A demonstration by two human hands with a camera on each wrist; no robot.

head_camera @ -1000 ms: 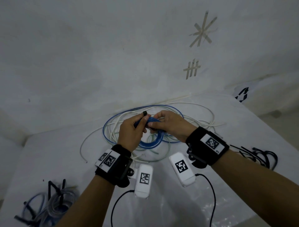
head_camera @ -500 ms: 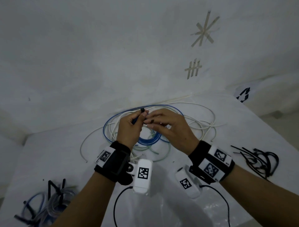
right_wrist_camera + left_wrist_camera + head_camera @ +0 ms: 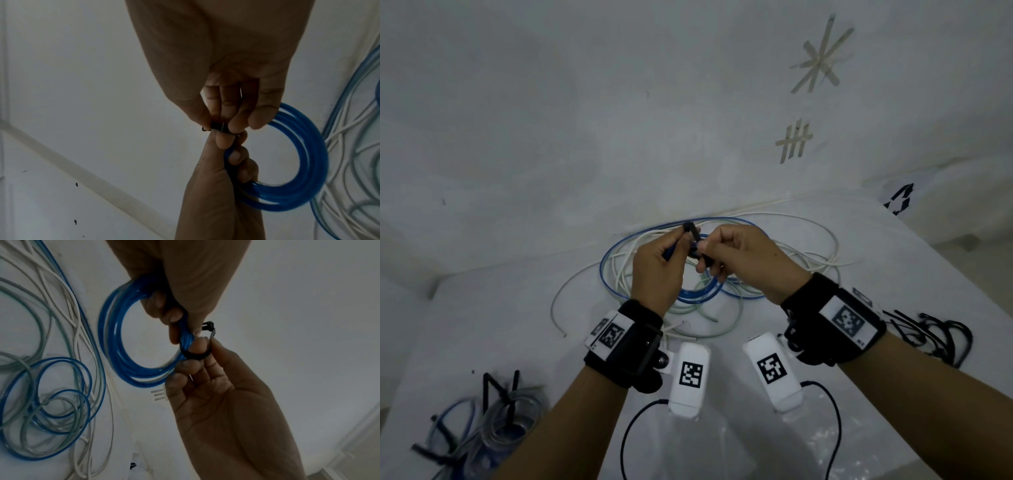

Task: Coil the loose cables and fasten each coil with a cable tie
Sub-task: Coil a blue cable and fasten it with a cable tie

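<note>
Left grip point(image 3: 657, 270): I clamp the coiled blue plastic cable point(image 3: 123, 344), above the surface, keeping its turns bunched.
Right grip point(image 3: 746, 260): pinches the black plastic cable tie point(image 3: 195, 354) looped round that bundle, to fasten it.

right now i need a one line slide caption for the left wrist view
Left hand grips a blue cable coil while the right hand wraps a black cable tie around it.
</note>
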